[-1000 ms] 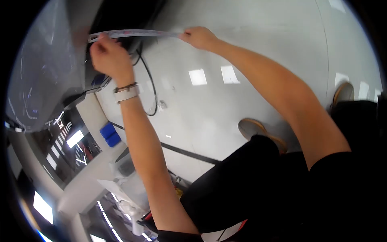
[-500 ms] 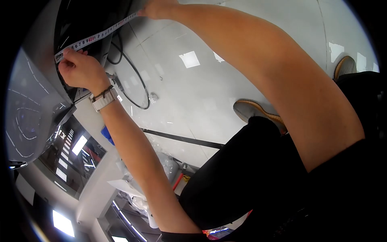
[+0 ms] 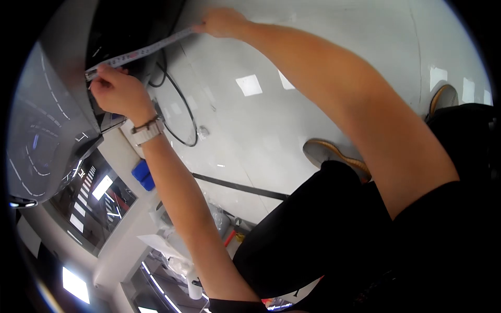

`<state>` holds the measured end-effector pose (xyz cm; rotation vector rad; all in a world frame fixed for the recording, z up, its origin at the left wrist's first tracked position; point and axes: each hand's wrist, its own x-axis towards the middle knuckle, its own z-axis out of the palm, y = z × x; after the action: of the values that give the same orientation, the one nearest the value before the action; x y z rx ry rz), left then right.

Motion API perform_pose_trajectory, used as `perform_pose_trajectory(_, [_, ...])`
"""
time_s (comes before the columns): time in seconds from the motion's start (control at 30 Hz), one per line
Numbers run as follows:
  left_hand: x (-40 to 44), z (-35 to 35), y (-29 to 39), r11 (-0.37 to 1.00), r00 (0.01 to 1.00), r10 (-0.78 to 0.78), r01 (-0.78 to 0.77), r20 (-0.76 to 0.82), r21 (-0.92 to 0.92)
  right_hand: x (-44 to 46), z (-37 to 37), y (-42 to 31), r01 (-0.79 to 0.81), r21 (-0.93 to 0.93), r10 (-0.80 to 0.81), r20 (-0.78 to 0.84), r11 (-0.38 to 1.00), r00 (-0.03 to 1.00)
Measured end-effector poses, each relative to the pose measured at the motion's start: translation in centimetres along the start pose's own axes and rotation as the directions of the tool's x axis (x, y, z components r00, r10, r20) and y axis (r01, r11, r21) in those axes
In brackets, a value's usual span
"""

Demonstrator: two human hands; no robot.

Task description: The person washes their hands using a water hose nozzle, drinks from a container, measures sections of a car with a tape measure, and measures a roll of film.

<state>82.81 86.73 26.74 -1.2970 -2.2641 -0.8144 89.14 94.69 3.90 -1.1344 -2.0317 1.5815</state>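
A white measuring tape (image 3: 151, 49) with printed numbers stretches across a dark glossy surface (image 3: 122, 26), probably part of a vehicle. My left hand (image 3: 122, 94), with a light-banded watch (image 3: 147, 130) on its wrist, pinches the tape's end close to the edge of a grey body panel (image 3: 44, 130). The other end of the visible tape runs to my right hand (image 3: 223, 23), whose closed fingers hold it, slightly blurred, above the floor. No tape case can be made out in that hand.
A black cable (image 3: 189, 112) curves over the glossy pale floor (image 3: 250, 125). A dark strip (image 3: 237, 185) crosses it. Blue objects (image 3: 143, 175) lie beyond my left forearm. Plastic wrapping (image 3: 177, 261) and a red item (image 3: 230, 238) are near my knee. My shoes (image 3: 326, 152) rest on the floor.
Since a second ago, both hands have moved in view, the left one left and down, the right one left and up. The tape, earlier nearly level, now slants up to the right.
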Motion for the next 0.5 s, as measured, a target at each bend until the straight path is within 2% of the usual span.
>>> perform_pose_trajectory(0.03, [-0.1, -0.3, 0.1, 1.0, 1.0, -0.013, 0.014, 0.011, -0.014, 0.8, 0.7, 0.8, 0.049, -0.042, -0.049, 0.002, 0.998, 0.999])
perform_pose_trajectory(0.17, [-1.8, -0.8, 1.4, 0.993, 0.997, -0.069, 0.072, 0.035, -0.092, -3.0, -1.3, 1.6, 0.06, 0.066, -0.062, 0.026, 0.996, 0.998])
perform_pose_trajectory(0.23, [-3.2, -1.1, 2.0, 0.99, 0.997, -0.072, 0.076, 0.037, -0.122, -4.6, -2.1, 2.7, -0.019, 0.187, 0.003, 0.086, 0.982, 0.996])
perform_pose_trajectory(0.3, [-4.8, -0.8, 1.9, 0.983, 0.995, -0.083, 0.09, 0.049, -0.163, -6.1, -1.6, 4.5, 0.002, 0.184, -0.018, 0.088, 0.983, 0.996])
perform_pose_trajectory(0.37, [-5.7, -0.5, 2.7, 0.979, 0.996, -0.066, 0.077, 0.067, -0.189, -7.6, -2.4, 5.6, -0.045, 0.173, 0.024, 0.119, 0.984, 0.993])
perform_pose_trajectory(0.43, [-6.3, -0.1, 3.3, 0.968, 0.984, -0.105, 0.134, 0.145, -0.211, -9.1, -2.5, 6.9, -0.011, 0.124, 0.003, 0.066, 0.992, 0.998])
perform_pose_trajectory(0.47, [-6.4, 0.2, 3.1, 0.968, 0.985, -0.085, 0.118, 0.153, -0.223, -9.7, -2.8, 7.3, -0.032, 0.133, 0.021, 0.084, 0.991, 0.996])
perform_pose_trajectory(0.5, [-6.2, 0.2, 2.7, 0.957, 0.972, -0.132, 0.177, 0.195, -0.232, -10.4, -3.2, 7.1, -0.05, 0.141, 0.036, 0.102, 0.989, 0.994])
